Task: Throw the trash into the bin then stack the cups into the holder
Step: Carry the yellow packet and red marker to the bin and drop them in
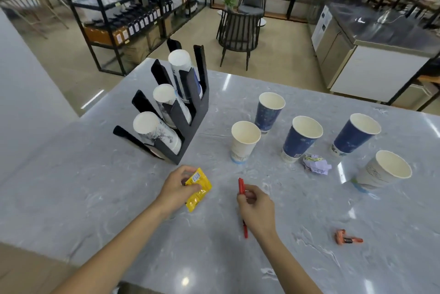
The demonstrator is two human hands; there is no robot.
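Trash-collection step, cups not yet touched: a yellow wrapper (198, 189) is pinched in the closed left hand (177, 190) and a red pen (242, 205) is gripped by the closed right hand (256, 210), both just above the marble counter (95, 198). Crumpled purple paper (316, 164) and small orange scrap (348, 239) remain on the counter w/ five loose cups, e.g. white cup (245, 141), right of the black holder (181, 107). No bin is visible, so next move prob. requires carrying held items off-counter to wherever it stands.

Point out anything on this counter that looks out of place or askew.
Loose trash sits among the cups: a crumpled purple paper ball by the blue cups, and a small orange item near the right edge. The left hand holds a yellow wrapper, the right hand a red pen. Nothing spilled.
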